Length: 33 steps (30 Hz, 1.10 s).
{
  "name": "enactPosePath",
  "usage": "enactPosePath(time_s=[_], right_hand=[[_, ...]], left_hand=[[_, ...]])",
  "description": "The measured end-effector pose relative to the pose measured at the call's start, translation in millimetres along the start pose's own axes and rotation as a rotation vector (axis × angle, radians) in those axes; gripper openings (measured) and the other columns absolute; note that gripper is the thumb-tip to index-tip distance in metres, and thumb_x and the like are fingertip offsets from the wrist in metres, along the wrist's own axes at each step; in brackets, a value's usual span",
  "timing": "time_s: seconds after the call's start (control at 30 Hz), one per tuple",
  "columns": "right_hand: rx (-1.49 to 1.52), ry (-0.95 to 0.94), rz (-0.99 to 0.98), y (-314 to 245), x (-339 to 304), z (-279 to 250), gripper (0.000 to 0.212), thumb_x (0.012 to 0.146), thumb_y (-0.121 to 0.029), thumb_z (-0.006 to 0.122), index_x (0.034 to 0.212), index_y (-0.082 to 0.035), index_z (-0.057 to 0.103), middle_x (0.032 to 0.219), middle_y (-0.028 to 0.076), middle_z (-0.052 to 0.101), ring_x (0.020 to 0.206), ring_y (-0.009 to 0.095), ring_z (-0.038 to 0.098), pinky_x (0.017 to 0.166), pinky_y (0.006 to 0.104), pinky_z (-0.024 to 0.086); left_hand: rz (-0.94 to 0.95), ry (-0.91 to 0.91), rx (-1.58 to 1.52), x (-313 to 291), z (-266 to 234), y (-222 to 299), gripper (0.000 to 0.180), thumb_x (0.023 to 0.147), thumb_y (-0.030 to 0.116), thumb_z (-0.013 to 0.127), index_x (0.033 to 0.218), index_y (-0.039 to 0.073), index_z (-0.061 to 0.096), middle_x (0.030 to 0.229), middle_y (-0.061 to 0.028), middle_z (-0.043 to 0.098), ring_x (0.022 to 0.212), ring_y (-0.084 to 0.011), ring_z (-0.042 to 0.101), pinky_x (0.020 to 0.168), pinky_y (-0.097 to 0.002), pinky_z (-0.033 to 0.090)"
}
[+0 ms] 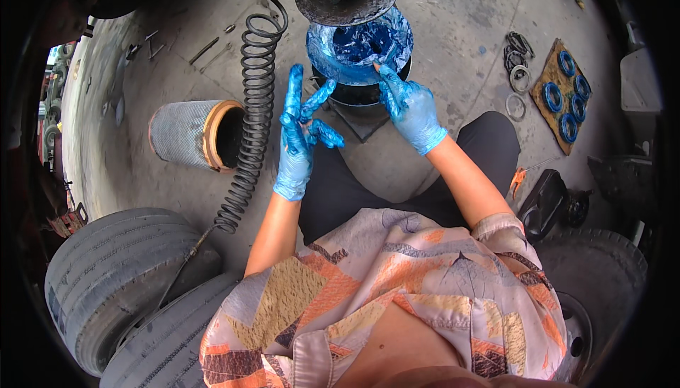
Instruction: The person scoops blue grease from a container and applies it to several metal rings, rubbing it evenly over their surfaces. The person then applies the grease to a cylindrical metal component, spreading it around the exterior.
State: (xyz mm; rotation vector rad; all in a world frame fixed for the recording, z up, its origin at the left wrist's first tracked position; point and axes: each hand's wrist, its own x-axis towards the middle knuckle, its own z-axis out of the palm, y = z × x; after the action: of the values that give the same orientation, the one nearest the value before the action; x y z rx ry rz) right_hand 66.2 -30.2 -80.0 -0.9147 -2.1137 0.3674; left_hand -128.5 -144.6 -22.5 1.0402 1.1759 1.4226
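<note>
My left hand (302, 129), in a thin blue glove smeared with blue grease, is raised with its fingers spread and holds nothing. My right hand (414, 113), gloved the same way, is at the near right rim of a tub of blue grease (375, 37). Its index finger stretches toward the rim, and a bare fingertip shows through the glove. The other fingers are partly hidden, and I see nothing held. Touch with the rim cannot be made out. The tub has a crumpled, grease-smeared lining and a black lower wall.
A round metal plate (347, 7) overhangs the tub. A black coiled hose (256, 83) hangs beside my left arm, before a cylindrical filter (180, 133). Large tyres (127, 274) stand at lower left. At right, blue-greased rings (568, 127) lie on cardboard (547, 72) near bare rings (520, 78).
</note>
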Motion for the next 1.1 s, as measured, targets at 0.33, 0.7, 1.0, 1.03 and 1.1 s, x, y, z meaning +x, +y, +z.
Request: enactPosePath(time_s=[0.33,0.7,1.0,1.03,1.1], right_hand=[[-0.045,-0.003,-0.024,3.5,-0.9,0.0,0.053,0.084,-0.008,0.065,0.135,-0.017,0.057,0.064,0.015,0.058,0.054,0.030,0.058,0.054,0.0408,0.047],[-0.017,-0.002,-0.038,5.5,2.3,1.1,0.053,0.084,-0.007,0.064,0.135,-0.018,0.057,0.064,0.015,0.057,0.054,0.030,0.057,0.054,0.0409,0.047],[-0.029,0.008,-0.043,5.0,3.0,1.5,0.050,0.085,-0.009,0.065,0.134,-0.019,0.058,0.066,0.014,0.059,0.054,0.029,0.057,0.053,0.0403,0.048],[-0.054,0.009,-0.065,3.4,3.9,1.2,0.048,0.085,-0.009,0.065,0.132,-0.019,0.059,0.066,0.013,0.060,0.053,0.028,0.058,0.053,0.0394,0.049],[-0.072,0.002,-0.065,4.5,4.3,0.2,0.048,0.085,-0.009,0.065,0.133,-0.018,0.059,0.066,0.012,0.060,0.053,0.028,0.058,0.053,0.0395,0.049]], left_hand=[[-0.042,-0.089,-0.148,52.9,10.2,-9.8,0.074,0.093,0.069,0.036,0.153,0.028,0.023,0.148,-0.0141,0.043,0.113,-0.0281,0.054,0.080,-0.0343,0.053],[-0.254,0.046,-0.851,14.2,-12.5,-26.9,0.072,0.094,0.066,0.038,0.153,0.027,0.026,0.153,-0.0135,0.036,0.110,-0.0266,0.060,0.071,-0.0326,0.056],[-0.218,-0.192,-0.315,64.7,-18.1,-20.7,0.080,0.094,0.069,0.029,0.152,0.015,0.028,0.057,-0.0026,0.048,0.044,-0.0144,0.045,0.042,-0.0290,0.038],[-0.246,-0.206,-0.271,68.9,-20.4,-24.4,0.080,0.094,0.069,0.028,0.151,0.014,0.029,0.056,-0.0028,0.048,0.043,-0.0144,0.045,0.042,-0.0289,0.039],[-0.224,-0.233,-0.165,66.0,-22.1,-20.4,0.080,0.094,0.069,0.027,0.153,0.014,0.025,0.052,-0.0028,0.046,0.041,-0.0136,0.043,0.043,-0.0262,0.038]])
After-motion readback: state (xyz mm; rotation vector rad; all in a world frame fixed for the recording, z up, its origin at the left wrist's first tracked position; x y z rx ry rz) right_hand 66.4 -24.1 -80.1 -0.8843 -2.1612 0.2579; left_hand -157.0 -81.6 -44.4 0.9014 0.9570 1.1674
